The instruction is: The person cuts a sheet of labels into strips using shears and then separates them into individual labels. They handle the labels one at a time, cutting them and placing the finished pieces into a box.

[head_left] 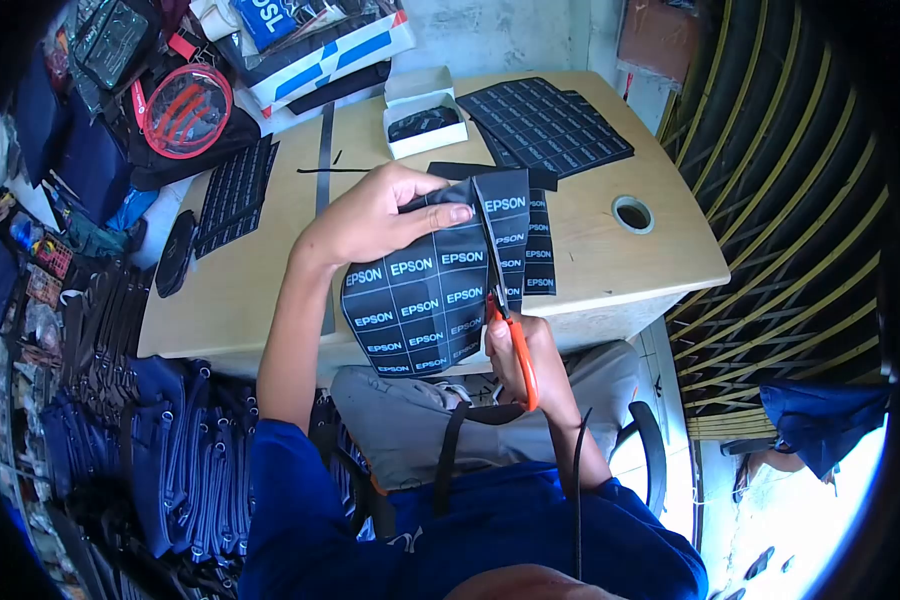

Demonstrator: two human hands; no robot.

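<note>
My left hand (395, 215) pinches the top of a black sheet (410, 305) printed with rows of white EPSON labels, its thumb lying across the front. In my right hand (530, 365) are orange-handled scissors (518, 350), their blades pointing up along a line between label columns. The sheet is parted at the top between the blades, with one label column on the right side. The sheet hangs over the table's front edge, above my lap. Behind it on the table lies a cut strip of EPSON labels (539, 250).
Stacked printed sheets (550, 120) lie at the table's back right, beside an open white box (425, 125) holding dark pieces. More sheets (235, 195) and a black pouch (177, 252) are at the left. A round hole (632, 214) pierces the table (590, 250). Blue straps (210, 470) hang lower left.
</note>
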